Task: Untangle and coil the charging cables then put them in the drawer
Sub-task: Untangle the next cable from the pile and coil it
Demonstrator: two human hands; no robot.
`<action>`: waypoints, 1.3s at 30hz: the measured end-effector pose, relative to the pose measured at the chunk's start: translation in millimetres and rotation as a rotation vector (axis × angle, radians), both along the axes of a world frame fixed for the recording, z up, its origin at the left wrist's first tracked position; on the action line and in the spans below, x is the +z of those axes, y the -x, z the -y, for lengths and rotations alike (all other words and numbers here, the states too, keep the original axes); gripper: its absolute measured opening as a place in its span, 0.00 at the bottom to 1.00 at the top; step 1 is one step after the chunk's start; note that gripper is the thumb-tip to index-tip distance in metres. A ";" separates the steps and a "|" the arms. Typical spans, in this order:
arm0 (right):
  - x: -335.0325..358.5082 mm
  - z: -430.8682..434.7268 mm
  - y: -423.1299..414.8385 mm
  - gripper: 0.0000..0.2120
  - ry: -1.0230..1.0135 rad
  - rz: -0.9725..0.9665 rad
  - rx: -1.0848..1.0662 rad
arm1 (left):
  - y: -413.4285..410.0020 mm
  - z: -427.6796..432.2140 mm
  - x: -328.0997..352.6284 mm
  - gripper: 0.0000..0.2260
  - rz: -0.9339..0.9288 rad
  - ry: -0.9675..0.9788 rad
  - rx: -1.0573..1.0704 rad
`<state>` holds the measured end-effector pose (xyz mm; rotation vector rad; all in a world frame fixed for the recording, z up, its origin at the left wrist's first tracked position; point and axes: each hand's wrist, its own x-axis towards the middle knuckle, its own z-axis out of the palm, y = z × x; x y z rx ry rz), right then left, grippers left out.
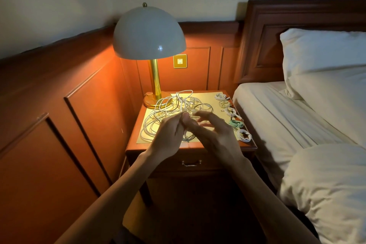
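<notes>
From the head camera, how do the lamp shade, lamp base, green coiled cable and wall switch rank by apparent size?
1. lamp shade
2. lamp base
3. green coiled cable and wall switch look alike; the switch sits farther back.

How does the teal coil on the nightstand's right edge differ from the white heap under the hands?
The teal coil is wound tight and small; the white heap sprawls in loose crossing loops. The teal coil lies untouched by the right edge; the left hand pinches a strand of the white heap. Both lie on the nightstand top.
</notes>
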<state>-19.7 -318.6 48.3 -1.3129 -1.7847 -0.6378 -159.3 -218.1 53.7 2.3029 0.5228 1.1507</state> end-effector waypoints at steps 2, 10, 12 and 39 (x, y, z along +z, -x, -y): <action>-2.0 -2.1 2.2 0.11 -0.108 -0.051 0.020 | 0.6 0.1 5.1 0.13 0.020 -0.005 -0.020; 10.8 2.3 30.9 0.02 -0.007 -0.900 0.051 | -2.2 2.7 0.9 0.15 0.039 0.033 0.030; 18.8 4.9 29.0 0.05 0.113 -1.137 0.095 | -2.9 -0.9 0.0 0.15 0.025 0.012 0.060; 14.7 3.9 18.6 0.06 0.256 -1.563 0.193 | -13.2 2.5 25.3 0.20 -0.128 0.275 -0.056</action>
